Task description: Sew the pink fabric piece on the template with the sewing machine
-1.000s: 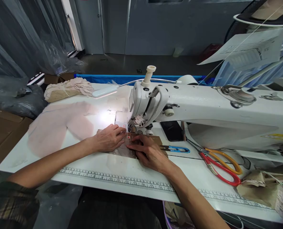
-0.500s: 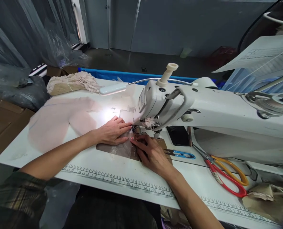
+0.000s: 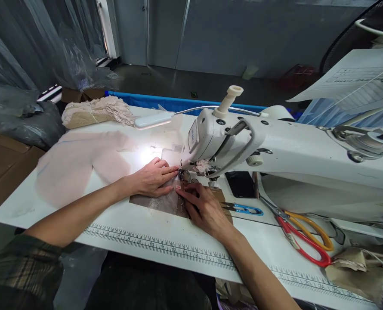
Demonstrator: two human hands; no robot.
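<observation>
Where the lamp glares, one white industrial sewing machine (image 3: pixel 275 155) fills the white table (image 3: pixel 140 228). One sheer brownish fabric piece (image 3: pixel 159 201) lies at its needle. Left hand (image 3: pixel 152 177) and right hand (image 3: pixel 206 209), both flat, press it. Two scissors: red-and-orange shears (image 3: pixel 304 241), blue snips (image 3: pixel 243 209).

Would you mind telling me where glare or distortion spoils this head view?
Head view: the lamp burns out the table just beyond the left hand; wide-angle bending curves the machine and ruler edge; the right hand stays sharp.
</observation>
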